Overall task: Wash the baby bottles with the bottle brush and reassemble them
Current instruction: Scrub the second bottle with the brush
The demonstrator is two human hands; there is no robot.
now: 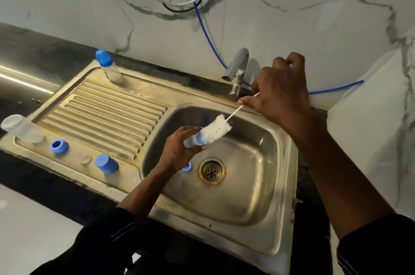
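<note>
Over the sink basin (258,176), my left hand (177,151) grips a small translucent pale-blue bottle part (194,140). The white bristle head of the bottle brush (216,128) is pushed against its open end. My right hand (278,95) pinches the brush's thin white handle. A blue collar ring (186,167) lies in the basin beside the drain (211,170). On the drainboard (107,113) stand an assembled bottle with a blue cap (107,66), a clear bottle body (20,127), a blue ring (58,146), a clear nipple (85,158) and a blue cap (106,163).
A chrome faucet (238,70) rises at the back of the basin, just left of my right hand. A blue hose (202,25) and other cables hang on the marble wall behind it. Dark countertop (33,50) surrounds the steel sink.
</note>
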